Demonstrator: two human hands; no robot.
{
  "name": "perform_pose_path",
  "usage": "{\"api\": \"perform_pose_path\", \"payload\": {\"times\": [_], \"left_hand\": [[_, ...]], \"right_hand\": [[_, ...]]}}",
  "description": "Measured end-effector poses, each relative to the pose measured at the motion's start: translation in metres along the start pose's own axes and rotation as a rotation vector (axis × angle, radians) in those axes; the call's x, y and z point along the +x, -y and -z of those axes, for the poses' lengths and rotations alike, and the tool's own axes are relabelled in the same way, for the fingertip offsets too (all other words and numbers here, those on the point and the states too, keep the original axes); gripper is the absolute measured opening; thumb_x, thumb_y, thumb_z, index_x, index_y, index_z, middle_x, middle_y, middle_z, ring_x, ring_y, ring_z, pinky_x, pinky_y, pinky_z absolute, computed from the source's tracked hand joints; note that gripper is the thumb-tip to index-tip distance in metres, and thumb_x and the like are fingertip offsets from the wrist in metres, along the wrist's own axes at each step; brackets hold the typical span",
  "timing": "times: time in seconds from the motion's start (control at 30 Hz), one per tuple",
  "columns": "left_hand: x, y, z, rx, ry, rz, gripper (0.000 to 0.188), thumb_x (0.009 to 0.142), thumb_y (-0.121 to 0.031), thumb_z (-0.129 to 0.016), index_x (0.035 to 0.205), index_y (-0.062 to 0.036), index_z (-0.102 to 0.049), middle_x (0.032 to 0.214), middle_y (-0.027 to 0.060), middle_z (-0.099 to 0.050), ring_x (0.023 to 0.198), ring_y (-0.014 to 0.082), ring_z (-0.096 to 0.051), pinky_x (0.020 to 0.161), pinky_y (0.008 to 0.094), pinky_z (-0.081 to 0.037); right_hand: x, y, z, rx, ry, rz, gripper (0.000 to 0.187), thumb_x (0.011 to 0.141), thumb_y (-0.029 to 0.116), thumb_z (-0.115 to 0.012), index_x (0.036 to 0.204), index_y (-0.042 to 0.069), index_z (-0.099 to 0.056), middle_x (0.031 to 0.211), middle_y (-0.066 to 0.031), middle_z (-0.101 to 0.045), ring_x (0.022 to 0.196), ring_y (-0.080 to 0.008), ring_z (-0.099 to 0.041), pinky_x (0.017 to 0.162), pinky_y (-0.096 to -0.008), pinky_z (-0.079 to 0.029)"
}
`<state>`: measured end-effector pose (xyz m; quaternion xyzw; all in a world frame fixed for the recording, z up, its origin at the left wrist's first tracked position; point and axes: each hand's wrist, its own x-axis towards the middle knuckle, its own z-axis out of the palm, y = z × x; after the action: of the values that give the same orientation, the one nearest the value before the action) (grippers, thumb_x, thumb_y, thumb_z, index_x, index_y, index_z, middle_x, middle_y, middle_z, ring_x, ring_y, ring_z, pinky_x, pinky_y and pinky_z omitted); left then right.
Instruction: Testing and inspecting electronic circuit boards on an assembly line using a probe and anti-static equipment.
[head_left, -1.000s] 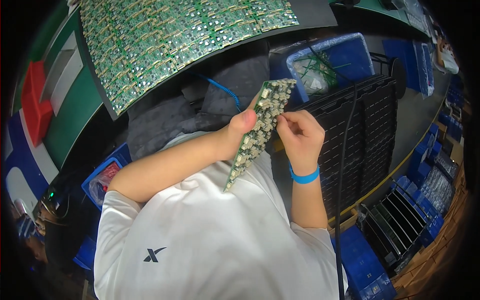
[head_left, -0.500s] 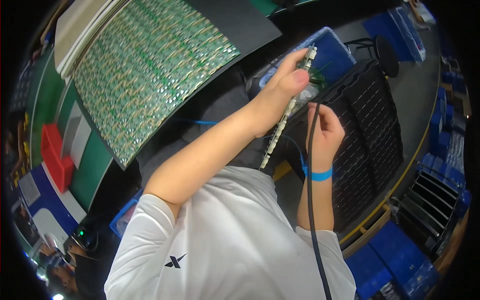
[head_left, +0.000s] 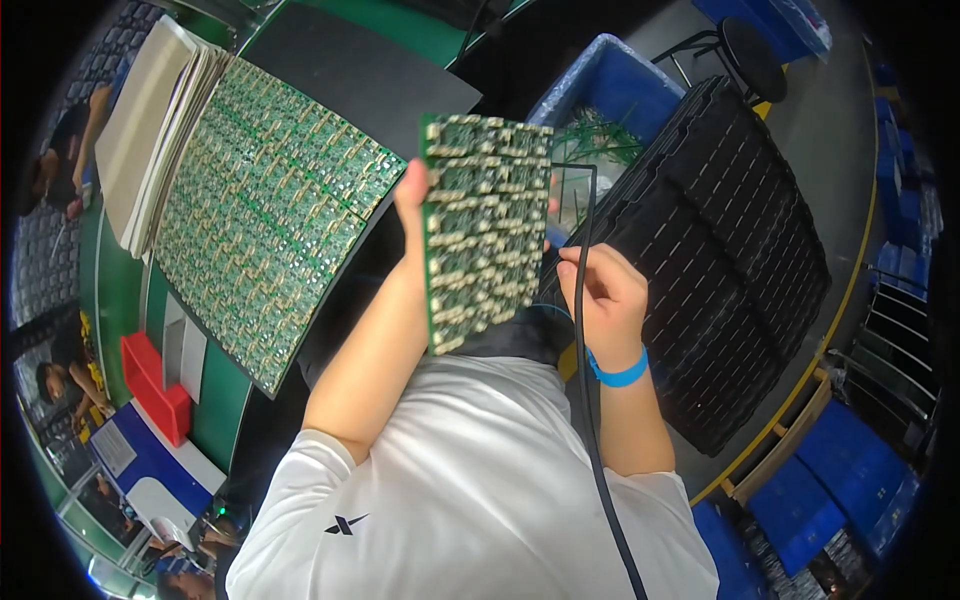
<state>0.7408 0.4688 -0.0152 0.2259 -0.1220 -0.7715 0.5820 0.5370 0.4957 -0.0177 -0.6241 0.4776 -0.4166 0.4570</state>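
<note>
Before your shirt (head_left: 470,480), your left hand (head_left: 411,200) grips one knobbly, flat board (head_left: 487,220); your right hand (head_left: 612,300) curls, contents unclear.

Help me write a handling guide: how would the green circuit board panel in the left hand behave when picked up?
The green circuit board panel is probably stiff: no obvious sag shows in the left hand. It seems light for its size, as it looks thin. It may be fragile: small pale components stand out from its face.
</note>
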Motion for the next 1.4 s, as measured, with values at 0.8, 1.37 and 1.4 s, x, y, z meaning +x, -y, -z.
{"api": "perform_pose_path", "payload": {"times": [0.8, 1.37, 1.4], "left_hand": [[-0.156, 0.005, 0.044, -0.269, 0.008, -0.014, 0.107, 0.079, -0.084, -0.056, 0.147, -0.0015, -0.046, 0.134, 0.0205, -0.061, 0.112, 0.0357, -0.067, 0.095, 0.0518, -0.057], [-0.164, 0.033, 0.053, -0.56, 0.088, -0.075, 0.118, 0.073, -0.083, -0.065, 0.157, -0.0068, -0.033, 0.152, 0.0332, -0.041, 0.134, 0.0494, -0.05, 0.103, 0.0717, -0.044], [-0.164, 0.036, 0.057, -0.56, 0.085, -0.096, 0.116, 0.074, -0.082, -0.064, 0.156, -0.0065, -0.035, 0.151, 0.0327, -0.042, 0.132, 0.049, -0.052, 0.102, 0.0719, -0.045]], "right_hand": [[0.015, 0.045, -0.067, -0.206, 0.601, 0.629, 0.019, 0.071, -0.007, -0.078, 0.086, 0.002, -0.069, 0.075, -0.0062, -0.062, 0.055, -0.0202, -0.063, 0.049, -0.0291, -0.049], [-0.003, 0.049, -0.045, -0.334, 0.482, 0.334, 0.016, 0.08, -0.005, -0.079, 0.094, -0.001, -0.073, 0.084, -0.0087, -0.067, 0.061, -0.0138, -0.061, 0.052, -0.0254, -0.047], [-0.01, 0.038, -0.055, -0.207, 0.496, 0.295, 0.016, 0.08, -0.009, -0.078, 0.094, -0.003, -0.073, 0.083, -0.009, -0.068, 0.062, -0.0104, -0.058, 0.053, -0.0223, -0.043]]}}
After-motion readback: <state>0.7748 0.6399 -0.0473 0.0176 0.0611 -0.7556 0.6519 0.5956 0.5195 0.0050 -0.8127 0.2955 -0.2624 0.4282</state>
